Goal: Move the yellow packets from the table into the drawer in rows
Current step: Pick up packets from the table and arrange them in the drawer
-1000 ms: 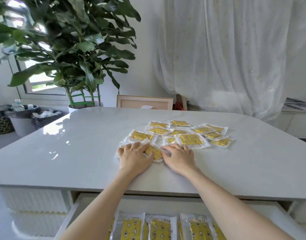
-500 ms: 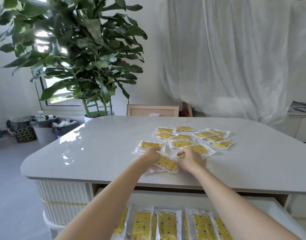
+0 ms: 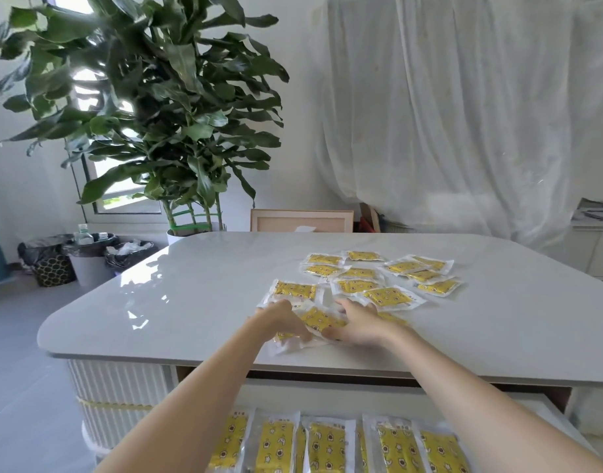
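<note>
Several yellow packets (image 3: pixel 385 278) in clear wrappers lie scattered on the white table (image 3: pixel 197 302). Near the front edge my left hand (image 3: pixel 281 320) and my right hand (image 3: pixel 356 322) grip a small bunch of yellow packets (image 3: pixel 322 319) from both sides, thumbs underneath at the near edge. The bunch is slightly raised off the table. Below, the open drawer (image 3: pixel 545 413) holds a row of yellow packets (image 3: pixel 327 445) standing side by side, partly hidden by my forearms.
A large potted plant (image 3: pixel 156 114) stands behind the table's far left corner. Bins with black bags (image 3: pixel 88 257) sit on the floor at left. A wooden frame (image 3: pixel 300 220) and a white curtain (image 3: pixel 447 114) are behind the table.
My hands went from lying flat on the packets to closing round a bunch and drawing it toward the table's front edge. The camera pulled back and turned left.
</note>
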{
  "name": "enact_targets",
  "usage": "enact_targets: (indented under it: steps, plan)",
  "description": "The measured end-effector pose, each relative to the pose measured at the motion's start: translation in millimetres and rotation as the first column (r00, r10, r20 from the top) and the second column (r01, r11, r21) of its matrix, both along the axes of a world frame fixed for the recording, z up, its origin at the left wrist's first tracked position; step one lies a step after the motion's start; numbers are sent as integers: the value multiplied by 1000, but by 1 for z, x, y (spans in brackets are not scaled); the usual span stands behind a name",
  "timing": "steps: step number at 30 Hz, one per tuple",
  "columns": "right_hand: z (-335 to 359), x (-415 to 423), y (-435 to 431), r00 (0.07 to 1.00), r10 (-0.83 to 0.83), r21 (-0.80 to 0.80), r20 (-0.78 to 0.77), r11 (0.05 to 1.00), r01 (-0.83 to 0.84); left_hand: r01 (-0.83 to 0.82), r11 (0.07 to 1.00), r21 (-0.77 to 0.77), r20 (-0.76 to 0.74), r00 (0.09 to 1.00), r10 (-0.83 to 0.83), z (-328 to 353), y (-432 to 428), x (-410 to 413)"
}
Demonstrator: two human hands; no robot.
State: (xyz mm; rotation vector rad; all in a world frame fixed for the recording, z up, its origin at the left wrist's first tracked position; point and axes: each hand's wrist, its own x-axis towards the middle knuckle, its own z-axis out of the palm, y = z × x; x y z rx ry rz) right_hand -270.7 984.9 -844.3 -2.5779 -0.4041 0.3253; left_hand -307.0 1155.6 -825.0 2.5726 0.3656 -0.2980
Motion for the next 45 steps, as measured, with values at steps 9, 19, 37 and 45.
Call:
enact_targets:
  steps: [9, 19, 37, 45]
  plan:
    - [5, 2, -8, 990, 11, 243, -144, 970, 24, 78, 996, 47, 48, 996, -80, 0, -2, 9]
    - [21, 10, -10, 936, -298, 664, -186, 664, 344, -82, 787, -611, 93, 980, 175, 14, 19, 4]
    - [38, -2, -10, 940, -301, 828, -163, 476, 296, 115, 452, -885, 212, 963, 168, 31, -18, 9]
    - [7, 10, -64, 939, -238, 122, 249, 969, 213, 8, 462, -887, 190, 917, 350, 18, 3, 11]
